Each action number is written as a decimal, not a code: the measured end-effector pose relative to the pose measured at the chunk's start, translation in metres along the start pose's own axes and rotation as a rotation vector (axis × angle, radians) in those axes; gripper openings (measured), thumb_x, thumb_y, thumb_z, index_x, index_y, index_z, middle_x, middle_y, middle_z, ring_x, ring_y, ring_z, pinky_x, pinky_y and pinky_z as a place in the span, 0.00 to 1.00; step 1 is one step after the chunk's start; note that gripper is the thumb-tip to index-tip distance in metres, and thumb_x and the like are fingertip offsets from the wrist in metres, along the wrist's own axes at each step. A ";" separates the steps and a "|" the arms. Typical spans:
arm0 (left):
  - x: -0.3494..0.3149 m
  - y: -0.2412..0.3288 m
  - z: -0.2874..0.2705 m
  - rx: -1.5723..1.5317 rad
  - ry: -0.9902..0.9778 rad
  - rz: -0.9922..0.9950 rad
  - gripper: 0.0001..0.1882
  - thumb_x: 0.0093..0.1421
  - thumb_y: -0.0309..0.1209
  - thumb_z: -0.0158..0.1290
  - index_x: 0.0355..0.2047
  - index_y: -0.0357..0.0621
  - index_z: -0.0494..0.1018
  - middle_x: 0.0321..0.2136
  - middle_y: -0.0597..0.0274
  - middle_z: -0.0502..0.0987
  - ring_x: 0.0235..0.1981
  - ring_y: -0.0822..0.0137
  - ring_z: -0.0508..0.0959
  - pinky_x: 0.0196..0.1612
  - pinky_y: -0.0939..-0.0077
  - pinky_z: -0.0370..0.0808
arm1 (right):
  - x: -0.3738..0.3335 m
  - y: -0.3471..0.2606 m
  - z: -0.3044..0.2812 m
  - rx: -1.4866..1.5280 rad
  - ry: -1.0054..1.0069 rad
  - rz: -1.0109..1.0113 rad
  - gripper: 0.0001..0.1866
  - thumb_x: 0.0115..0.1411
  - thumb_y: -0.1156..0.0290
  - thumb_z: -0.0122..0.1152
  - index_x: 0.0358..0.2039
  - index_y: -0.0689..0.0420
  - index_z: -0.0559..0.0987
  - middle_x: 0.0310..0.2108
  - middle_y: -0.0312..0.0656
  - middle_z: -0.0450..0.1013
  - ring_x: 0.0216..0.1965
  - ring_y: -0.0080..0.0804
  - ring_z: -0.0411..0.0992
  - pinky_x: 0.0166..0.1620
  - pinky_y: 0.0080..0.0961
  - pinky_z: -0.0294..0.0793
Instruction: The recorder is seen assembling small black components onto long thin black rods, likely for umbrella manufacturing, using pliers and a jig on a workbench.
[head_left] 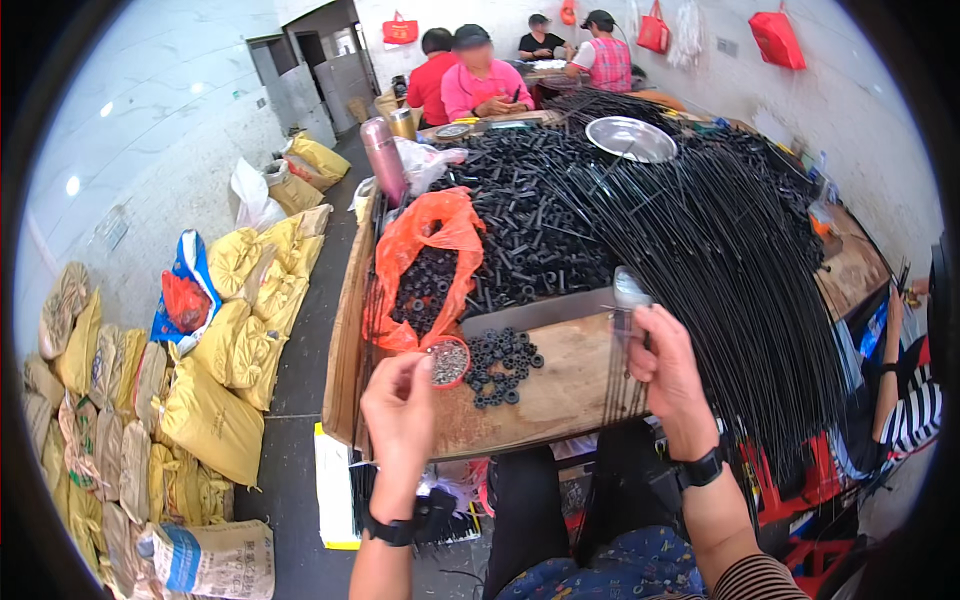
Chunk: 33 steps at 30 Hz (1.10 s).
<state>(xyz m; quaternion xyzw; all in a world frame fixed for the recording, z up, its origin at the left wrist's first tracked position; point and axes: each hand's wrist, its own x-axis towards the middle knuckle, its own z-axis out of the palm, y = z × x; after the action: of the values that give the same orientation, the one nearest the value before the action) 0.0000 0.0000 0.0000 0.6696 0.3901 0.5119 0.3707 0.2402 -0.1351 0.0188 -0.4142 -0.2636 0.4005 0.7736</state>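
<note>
My left hand [398, 405] is closed in a pinch beside a small red round dish [449, 361] of tiny metal pieces; whatever lies between the fingertips is too small to make out. My right hand [667, 365] is raised over the front edge of the wooden table, its fingers curled around several thin black rods [618, 385] that hang down toward my lap. Just above that hand is a shiny, clear-silver object [630, 288] whose kind I cannot tell. Small black rings [497, 365] lie in a loose cluster between my hands, right of the dish.
An orange plastic bag [460, 232] holds more black rings. Behind it spread heaped black tubular parts [530, 210], long black rods [720, 250], and a metal plate [631, 139]. A pink flask [384, 160] stands left. Yellow sacks [215, 400] line the floor; other people sit around.
</note>
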 end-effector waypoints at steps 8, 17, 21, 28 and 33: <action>-0.014 0.010 0.008 0.345 -0.322 0.026 0.04 0.53 0.23 0.56 0.29 0.35 0.75 0.24 0.55 0.76 0.21 0.65 0.74 0.27 0.73 0.70 | 0.000 0.005 0.016 0.009 -0.010 0.032 0.10 0.63 0.64 0.53 0.28 0.56 0.74 0.15 0.25 0.60 0.11 0.09 0.50 0.15 0.11 0.46; -0.043 -0.018 0.019 0.404 -0.272 0.085 0.10 0.51 0.24 0.58 0.35 0.36 0.74 0.31 0.52 0.75 0.29 0.56 0.77 0.33 0.66 0.73 | -0.005 0.004 0.017 -0.014 0.005 0.018 0.12 0.63 0.63 0.52 0.29 0.58 0.76 0.19 0.29 0.70 0.11 0.08 0.49 0.14 0.11 0.46; -0.044 -0.032 0.023 0.408 -0.203 0.183 0.10 0.50 0.21 0.59 0.34 0.34 0.74 0.28 0.56 0.74 0.24 0.65 0.75 0.29 0.74 0.70 | -0.007 0.007 0.019 0.004 -0.022 0.010 0.11 0.63 0.63 0.52 0.29 0.57 0.75 0.23 0.31 0.73 0.12 0.08 0.50 0.14 0.11 0.46; -0.048 -0.029 0.025 0.353 -0.210 0.016 0.11 0.50 0.24 0.59 0.35 0.36 0.75 0.32 0.52 0.76 0.29 0.57 0.77 0.33 0.67 0.72 | -0.007 0.008 0.024 -0.018 -0.033 0.013 0.11 0.63 0.63 0.53 0.30 0.57 0.75 0.21 0.30 0.72 0.12 0.08 0.50 0.15 0.11 0.46; -0.048 -0.037 0.027 0.348 -0.211 0.096 0.12 0.48 0.20 0.59 0.35 0.36 0.76 0.31 0.54 0.76 0.25 0.61 0.75 0.31 0.70 0.72 | -0.005 0.007 0.031 -0.026 -0.046 0.008 0.11 0.63 0.63 0.52 0.29 0.57 0.75 0.19 0.29 0.71 0.12 0.08 0.49 0.15 0.11 0.47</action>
<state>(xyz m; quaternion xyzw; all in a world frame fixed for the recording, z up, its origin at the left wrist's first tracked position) 0.0124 -0.0302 -0.0576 0.7913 0.3995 0.3808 0.2633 0.2119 -0.1235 0.0285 -0.4162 -0.2848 0.4097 0.7601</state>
